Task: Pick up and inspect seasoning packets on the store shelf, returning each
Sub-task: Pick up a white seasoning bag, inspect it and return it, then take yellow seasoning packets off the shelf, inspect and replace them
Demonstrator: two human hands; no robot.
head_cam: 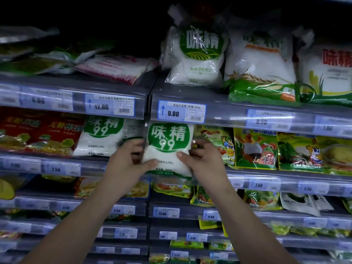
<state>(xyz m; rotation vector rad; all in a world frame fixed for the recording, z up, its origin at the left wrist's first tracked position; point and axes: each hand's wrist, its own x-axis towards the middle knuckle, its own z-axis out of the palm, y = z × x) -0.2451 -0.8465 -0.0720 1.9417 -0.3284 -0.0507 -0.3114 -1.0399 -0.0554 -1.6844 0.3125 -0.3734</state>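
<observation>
White seasoning packet (169,147) with a green circle and "99" print sits at frame centre, upright, face to camera, held by both hands. Left hand (127,159) is at the packet's 8 o'clock: the grip is wrapped on the lower left edge, thumb across the front, other fingers tucked behind. Right hand (202,159) is at 4 o'clock: same kind of grip on the lower right edge, thumb on the front, fingers curled round the side. Packet's bottom edge overlaps the front rail of the middle shelf (91,169); cannot tell if it rests on the shelf or hangs just in front. Its top reaches the rail above, just under the 9.80 price tag (182,112) at 12 o'clock. A matching packet (101,136) leans at 9 o'clock, near the left fingers. Red packets (38,134) are further out at 9 o'clock. Yellow-green packets (255,149) stand in a row at 3 o'clock, the nearest just behind the right fingers. A large white bag (198,54) with a green label stands on the upper shelf at 12 to 1 o'clock. Both forearms come up from 6 o'clock.
</observation>
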